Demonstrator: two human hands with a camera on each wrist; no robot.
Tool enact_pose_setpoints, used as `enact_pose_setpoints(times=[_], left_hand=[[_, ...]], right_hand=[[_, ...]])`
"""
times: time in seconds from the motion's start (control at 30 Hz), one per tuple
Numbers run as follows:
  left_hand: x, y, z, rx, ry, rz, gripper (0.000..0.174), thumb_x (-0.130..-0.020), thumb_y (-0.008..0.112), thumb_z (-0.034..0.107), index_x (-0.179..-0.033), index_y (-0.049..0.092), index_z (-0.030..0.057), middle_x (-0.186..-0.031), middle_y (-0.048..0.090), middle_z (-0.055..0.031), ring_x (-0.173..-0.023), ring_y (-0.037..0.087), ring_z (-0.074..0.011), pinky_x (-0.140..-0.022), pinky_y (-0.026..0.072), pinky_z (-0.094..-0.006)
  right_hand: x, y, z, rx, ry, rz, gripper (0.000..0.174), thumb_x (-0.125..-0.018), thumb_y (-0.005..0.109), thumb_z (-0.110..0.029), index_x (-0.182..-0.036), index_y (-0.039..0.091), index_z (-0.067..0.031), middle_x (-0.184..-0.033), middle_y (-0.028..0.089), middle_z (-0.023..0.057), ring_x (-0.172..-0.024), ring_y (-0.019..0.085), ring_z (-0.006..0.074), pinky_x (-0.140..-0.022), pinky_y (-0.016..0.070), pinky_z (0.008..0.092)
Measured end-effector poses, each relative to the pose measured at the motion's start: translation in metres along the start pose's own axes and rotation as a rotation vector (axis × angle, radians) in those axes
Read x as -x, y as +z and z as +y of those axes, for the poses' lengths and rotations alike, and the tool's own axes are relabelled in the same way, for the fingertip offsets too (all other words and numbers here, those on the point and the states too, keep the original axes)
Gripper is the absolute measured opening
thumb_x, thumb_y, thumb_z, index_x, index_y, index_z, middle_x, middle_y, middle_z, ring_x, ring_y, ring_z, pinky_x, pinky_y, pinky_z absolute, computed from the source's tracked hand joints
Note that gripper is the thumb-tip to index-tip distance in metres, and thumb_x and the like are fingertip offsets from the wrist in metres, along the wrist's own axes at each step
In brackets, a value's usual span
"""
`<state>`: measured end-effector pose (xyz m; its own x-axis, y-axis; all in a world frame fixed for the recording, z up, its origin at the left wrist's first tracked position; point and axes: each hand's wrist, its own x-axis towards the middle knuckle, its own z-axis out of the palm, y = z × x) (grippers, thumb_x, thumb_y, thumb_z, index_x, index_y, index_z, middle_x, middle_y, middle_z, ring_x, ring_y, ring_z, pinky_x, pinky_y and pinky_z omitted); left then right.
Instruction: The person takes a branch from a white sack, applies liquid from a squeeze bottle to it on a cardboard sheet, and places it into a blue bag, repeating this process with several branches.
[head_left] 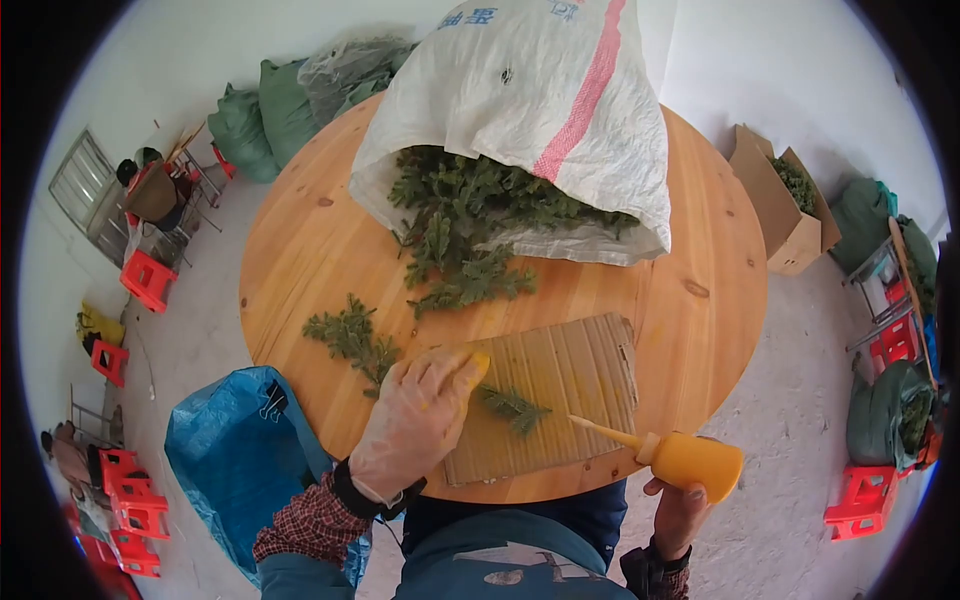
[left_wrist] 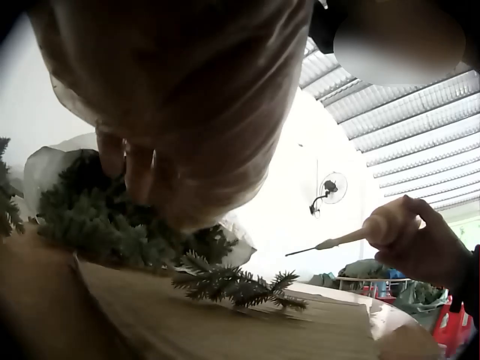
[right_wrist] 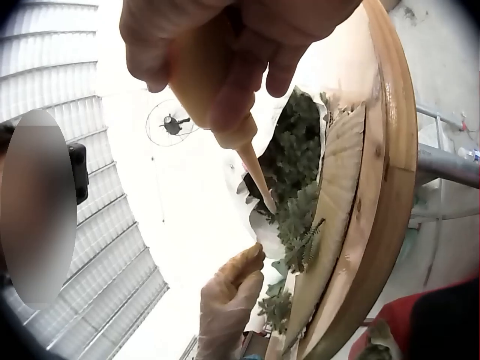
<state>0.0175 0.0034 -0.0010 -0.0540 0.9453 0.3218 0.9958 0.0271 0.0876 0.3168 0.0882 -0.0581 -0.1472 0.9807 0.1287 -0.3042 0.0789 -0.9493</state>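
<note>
My left hand (head_left: 425, 410), in a clear glove with yellow-stained fingertips, hovers over the left side of a corrugated cardboard sheet (head_left: 585, 360). Its fingers are loosely bent, and nothing shows between them. Beside that hand a small green conifer sprig (head_left: 515, 408) lies on the cardboard; the left wrist view shows the sprig (left_wrist: 232, 285) below the fingers. With my bare right hand (head_left: 680, 515) I grip a yellow squeeze bottle (head_left: 705, 467) beyond the table's front right edge. The bottle's long thin nozzle (head_left: 600, 430) points left toward the sprig.
A white woven sack (head_left: 490, 90) lies on the round wooden table (head_left: 700, 330), conifer branches (head_left: 460, 210) spilling from its mouth. Another sprig (head_left: 350, 335) lies left of the cardboard. A blue bag (head_left: 225, 450) hangs at the table's left edge. Red stools (head_left: 150, 280) stand around the room.
</note>
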Motion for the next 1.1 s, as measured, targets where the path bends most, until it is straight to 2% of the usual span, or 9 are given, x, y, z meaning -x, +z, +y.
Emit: enact_pose_setpoints(times=[0.1,0.23,0.47,0.67,0.8,0.9,1.1], left_hand=[[0.015,0.0,0.012,0.003,0.062,-0.039,0.044,-0.084,0.061,0.012,-0.128,0.06,0.0079,-0.126,0.057,-0.0103,-0.117,0.054,-0.0281,-0.094,0.0415,-0.0413],[0.022,0.015,0.022,0.082,0.093,-0.155,0.045,-0.084,0.059,0.01,-0.128,0.059,0.0038,-0.125,0.056,-0.0111,-0.116,0.053,-0.0275,-0.092,0.043,-0.0395],[0.028,0.02,0.03,0.086,0.041,-0.166,0.044,-0.083,0.06,0.01,-0.127,0.059,0.0033,-0.124,0.056,-0.0126,-0.12,0.052,-0.0281,-0.094,0.0433,-0.0403],[0.029,0.024,0.028,0.118,0.033,-0.119,0.042,-0.083,0.061,0.009,-0.125,0.058,0.0031,-0.119,0.058,-0.0137,-0.118,0.054,-0.0287,-0.094,0.0438,-0.0415],[0.027,0.026,0.029,0.156,-0.027,-0.069,0.039,-0.085,0.063,0.01,-0.123,0.057,0.0037,-0.113,0.061,-0.0128,-0.113,0.057,-0.0291,-0.095,0.0435,-0.0412],[0.023,0.026,0.027,0.341,-0.194,-0.013,0.035,-0.086,0.064,0.011,-0.12,0.06,0.0062,-0.113,0.063,-0.011,-0.105,0.058,-0.0291,-0.092,0.0431,-0.0416],[0.013,0.031,0.022,0.26,-0.177,-0.014,0.036,-0.088,0.066,0.018,-0.121,0.059,0.006,-0.1,0.062,-0.0083,-0.092,0.058,-0.0267,-0.083,0.0426,-0.0395]], right_hand=[[-0.003,0.014,-0.003,0.015,0.008,-0.056,0.083,-0.079,0.073,-0.06,-0.125,0.041,0.0021,-0.11,0.061,0.019,-0.071,0.067,0.0222,-0.057,0.0564,0.0299],[-0.005,0.021,0.0,0.042,0.047,-0.091,0.09,-0.076,0.074,-0.062,-0.126,0.036,0.0018,-0.112,0.06,0.0194,-0.071,0.068,0.0228,-0.058,0.0578,0.0301],[-0.001,0.014,0.006,0.051,0.078,-0.167,0.091,-0.07,0.084,-0.053,-0.123,0.035,0.0024,-0.116,0.057,0.0222,-0.08,0.07,0.0292,-0.065,0.0621,0.036],[0.002,0.023,-0.001,0.058,0.069,-0.173,0.091,-0.069,0.086,-0.051,-0.121,0.035,0.0021,-0.116,0.056,0.0231,-0.083,0.07,0.0305,-0.068,0.0624,0.0373],[0.002,0.028,-0.002,0.064,0.054,-0.13,0.093,-0.068,0.085,-0.056,-0.121,0.035,0.0017,-0.116,0.056,0.0225,-0.082,0.07,0.0303,-0.065,0.062,0.0364],[0.002,0.03,-0.003,0.052,0.042,-0.081,0.095,-0.067,0.083,-0.06,-0.121,0.034,0.0014,-0.115,0.057,0.022,-0.08,0.071,0.0302,-0.064,0.0615,0.0356],[0.001,0.018,-0.005,0.086,0.086,-0.098,0.098,-0.066,0.08,-0.065,-0.122,0.033,-0.0001,-0.116,0.056,0.0214,-0.078,0.071,0.0296,-0.062,0.0609,0.0346]])
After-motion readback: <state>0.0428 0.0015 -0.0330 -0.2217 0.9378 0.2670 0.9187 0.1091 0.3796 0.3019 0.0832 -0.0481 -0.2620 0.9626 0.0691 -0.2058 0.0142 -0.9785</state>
